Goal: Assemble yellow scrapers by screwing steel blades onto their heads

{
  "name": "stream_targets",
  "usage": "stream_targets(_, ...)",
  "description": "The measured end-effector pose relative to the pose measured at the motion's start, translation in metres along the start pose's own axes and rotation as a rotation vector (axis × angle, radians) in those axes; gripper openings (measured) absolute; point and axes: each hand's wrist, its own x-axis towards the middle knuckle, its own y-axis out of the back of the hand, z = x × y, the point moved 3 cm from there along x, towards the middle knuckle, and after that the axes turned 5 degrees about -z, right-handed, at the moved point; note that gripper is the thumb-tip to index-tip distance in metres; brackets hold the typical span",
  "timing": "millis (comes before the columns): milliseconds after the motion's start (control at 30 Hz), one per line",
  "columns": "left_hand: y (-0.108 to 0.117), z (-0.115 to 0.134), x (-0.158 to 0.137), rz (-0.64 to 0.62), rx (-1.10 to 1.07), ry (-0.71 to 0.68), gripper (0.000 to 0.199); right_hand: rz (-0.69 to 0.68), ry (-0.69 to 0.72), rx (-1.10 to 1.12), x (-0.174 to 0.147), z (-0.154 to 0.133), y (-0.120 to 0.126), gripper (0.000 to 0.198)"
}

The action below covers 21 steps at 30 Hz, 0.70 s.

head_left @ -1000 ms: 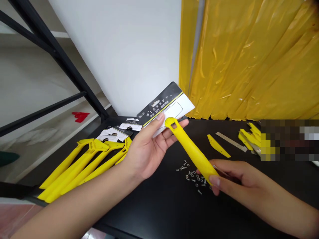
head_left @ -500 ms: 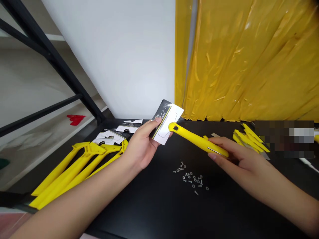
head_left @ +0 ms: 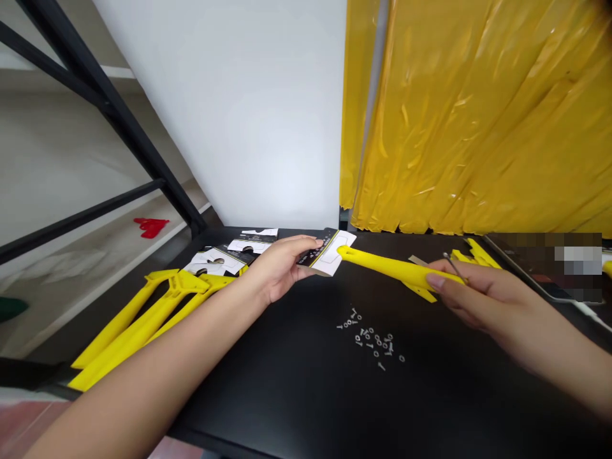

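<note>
My left hand (head_left: 282, 264) grips a black-and-white printed card (head_left: 335, 252) between thumb and fingers, above the table. In my right hand (head_left: 478, 287) is a yellow plastic handle (head_left: 382, 266), pinched near its thicker end. A thin metal piece (head_left: 453, 266) sticks up by that end. The handle's narrow tip meets the white part of the card; whether it passes through a slot there I cannot tell. Below, several small screws and rings (head_left: 375, 341) lie scattered on the black table (head_left: 306, 382).
Several yellow Y-ended handles (head_left: 138, 325) lie at the left, partly behind my forearm. Beyond them are more printed cards (head_left: 215, 261). More yellow pieces (head_left: 475, 254) and a device with a blurred screen (head_left: 540, 268) lie at the right. A black frame (head_left: 129, 140) borders the left side.
The card has tipped flatter and lower in my left hand. The handle has turned in my right hand, which has moved slightly right, and its metal piece now points upward.
</note>
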Motion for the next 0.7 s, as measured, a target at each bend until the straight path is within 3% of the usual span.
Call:
stream_targets(167,0.000,0.006,-0.006,-0.009,0.010,0.052,0.022,-0.045,-0.190,0.292,-0.002,0.007,0.000,0.064)
stream_targets(333,0.002,0.009,-0.009,-0.035,0.012,0.112,0.024,-0.044,-0.212,0.336,-0.002,0.006,0.001,0.059)
stream_targets(467,0.004,0.007,-0.005,-0.066,0.002,0.145,0.018,-0.034,-0.222,0.390,-0.003,0.005,0.004,0.066)
stream_targets(567,0.005,0.008,-0.003,-0.101,-0.015,0.143,0.013,-0.077,-0.238,0.448,-0.002,0.002,0.007,0.056)
stream_targets(700,0.004,0.012,-0.004,-0.141,-0.034,0.107,0.022,-0.088,-0.305,0.499,-0.006,-0.003,0.015,0.052)
